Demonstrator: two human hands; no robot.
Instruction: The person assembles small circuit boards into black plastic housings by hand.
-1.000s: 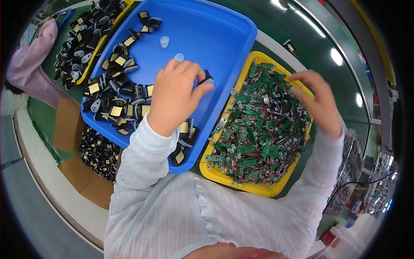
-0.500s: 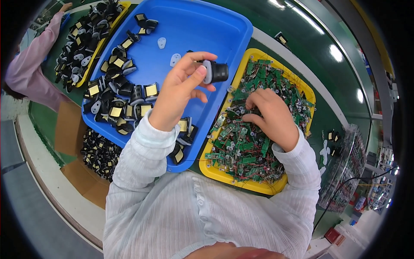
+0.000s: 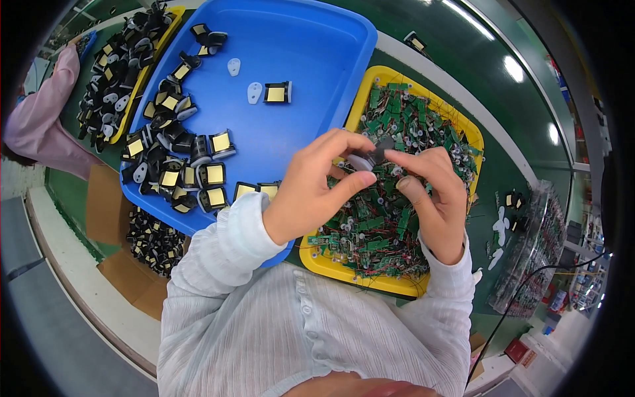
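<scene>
My left hand (image 3: 317, 182) is closed around a small black plastic housing (image 3: 377, 153) with a grey rounded end, held over the yellow tray (image 3: 311, 261). Beside it, my right hand (image 3: 433, 192) has its index fingertip at the housing's black end. Its thumb is bent just below, and whatever those fingers pinch is hidden or too small to name. Beneath both hands, the yellow tray is heaped with green circuit boards (image 3: 377, 228) with thin wires and small clear round parts. To the left, a blue tray (image 3: 297, 40) carries several similar black housings (image 3: 213, 174) with yellowish square patches.
In the blue tray lie two loose grey oval plates (image 3: 254, 93) and a lone housing (image 3: 278, 92). Farther left are another filled yellow tray (image 3: 135, 99) and a cardboard box (image 3: 106, 205) of black parts. Wrapped boards (image 3: 529, 251) stand right. A co-worker's pink sleeve (image 3: 49, 119) shows at left.
My left hand has brought the housing down and right, from over the blue tray to the yellow one. My right hand has risen from the circuit boards to meet it.
</scene>
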